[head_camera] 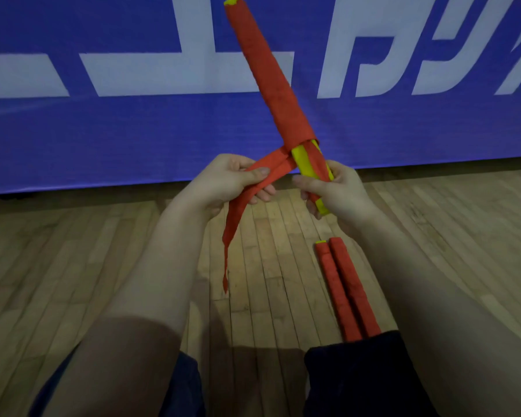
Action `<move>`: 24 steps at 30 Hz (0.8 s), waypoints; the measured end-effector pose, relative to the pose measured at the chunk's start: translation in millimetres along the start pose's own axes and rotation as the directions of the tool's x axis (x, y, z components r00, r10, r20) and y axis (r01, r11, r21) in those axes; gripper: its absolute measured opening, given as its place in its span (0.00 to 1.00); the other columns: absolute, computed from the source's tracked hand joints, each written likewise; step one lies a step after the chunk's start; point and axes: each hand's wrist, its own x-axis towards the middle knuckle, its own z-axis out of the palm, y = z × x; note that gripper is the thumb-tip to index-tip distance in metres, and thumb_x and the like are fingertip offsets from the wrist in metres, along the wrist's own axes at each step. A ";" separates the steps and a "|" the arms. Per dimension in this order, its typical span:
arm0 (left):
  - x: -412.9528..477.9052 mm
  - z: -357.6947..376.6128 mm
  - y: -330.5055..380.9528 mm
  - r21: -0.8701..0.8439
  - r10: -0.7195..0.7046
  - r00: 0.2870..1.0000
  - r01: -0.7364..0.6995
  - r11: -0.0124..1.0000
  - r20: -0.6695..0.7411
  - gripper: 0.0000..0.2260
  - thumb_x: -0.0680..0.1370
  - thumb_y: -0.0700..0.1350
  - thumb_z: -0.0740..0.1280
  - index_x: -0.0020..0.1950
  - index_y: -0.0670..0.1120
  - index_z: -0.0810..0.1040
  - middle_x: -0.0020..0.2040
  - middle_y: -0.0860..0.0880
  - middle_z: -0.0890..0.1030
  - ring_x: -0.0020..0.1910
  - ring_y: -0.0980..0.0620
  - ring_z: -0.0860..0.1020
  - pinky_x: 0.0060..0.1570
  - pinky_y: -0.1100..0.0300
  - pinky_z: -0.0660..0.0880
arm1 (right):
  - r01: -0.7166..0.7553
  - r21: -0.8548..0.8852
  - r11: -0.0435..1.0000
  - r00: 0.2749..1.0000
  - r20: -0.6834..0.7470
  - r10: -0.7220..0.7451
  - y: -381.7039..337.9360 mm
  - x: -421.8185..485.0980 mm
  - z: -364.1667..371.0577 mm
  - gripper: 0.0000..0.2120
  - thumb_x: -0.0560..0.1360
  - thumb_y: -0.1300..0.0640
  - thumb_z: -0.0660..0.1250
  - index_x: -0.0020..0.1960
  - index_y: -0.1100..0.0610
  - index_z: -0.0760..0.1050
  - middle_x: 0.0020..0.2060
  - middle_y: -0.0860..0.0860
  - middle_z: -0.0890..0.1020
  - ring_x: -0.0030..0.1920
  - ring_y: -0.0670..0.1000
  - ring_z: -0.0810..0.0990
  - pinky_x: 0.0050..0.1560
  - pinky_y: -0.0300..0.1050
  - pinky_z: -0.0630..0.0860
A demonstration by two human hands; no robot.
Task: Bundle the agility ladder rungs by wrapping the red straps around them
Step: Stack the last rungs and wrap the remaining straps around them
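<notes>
The rung bundle [271, 85], mostly wrapped in red, is being held tilted in front of the blue banner [133, 130]. Its bare yellow lower end is being gripped by the right hand [340, 191]. The loose red strap [238, 212] is being pinched by the left hand [220, 188] at the banner's lower edge. Two wrapped bundles [348, 290] are lying on the wooden floor [103, 251] below the banner.

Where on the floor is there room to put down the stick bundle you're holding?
Bare wood floor lies between the hanging red strap and the two wrapped bundles. A wider bare patch sits left of the left forearm, below the blue banner. It is crowded by the right forearm, where those bundles lie.
</notes>
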 end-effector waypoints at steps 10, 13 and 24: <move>6.5 28.7 3.4 -0.055 -0.030 0.995 0.025 0.998 -0.099 0.14 0.79 0.34 0.59 0.37 0.39 0.79 0.27 0.50 0.81 0.24 0.58 0.77 0.23 0.68 0.70 | 0.020 -0.943 0.331 0.963 -0.072 -0.261 8.2 -9.8 25.7 0.13 0.76 0.57 0.63 0.59 0.57 0.67 0.50 0.58 0.80 0.52 0.63 0.79 0.39 0.47 0.63; 7.2 34.1 1.9 -0.239 -0.134 0.977 0.092 0.967 -0.168 0.13 0.78 0.36 0.58 0.38 0.37 0.79 0.27 0.46 0.81 0.21 0.55 0.74 0.21 0.67 0.67 | 0.015 -0.982 0.189 0.960 -0.039 -0.278 4.8 -9.5 28.3 0.15 0.75 0.61 0.63 0.61 0.58 0.66 0.54 0.57 0.78 0.54 0.61 0.78 0.39 0.46 0.62; 10.7 25.2 -15.2 -0.454 -0.341 0.813 0.107 0.885 -0.473 0.21 0.70 0.59 0.73 0.36 0.41 0.77 0.22 0.47 0.76 0.18 0.56 0.69 0.20 0.66 0.62 | 0.082 -0.997 0.010 0.812 0.060 -0.580 19.4 -17.5 68.8 0.21 0.67 0.53 0.70 0.55 0.64 0.76 0.41 0.57 0.79 0.40 0.57 0.78 0.41 0.49 0.71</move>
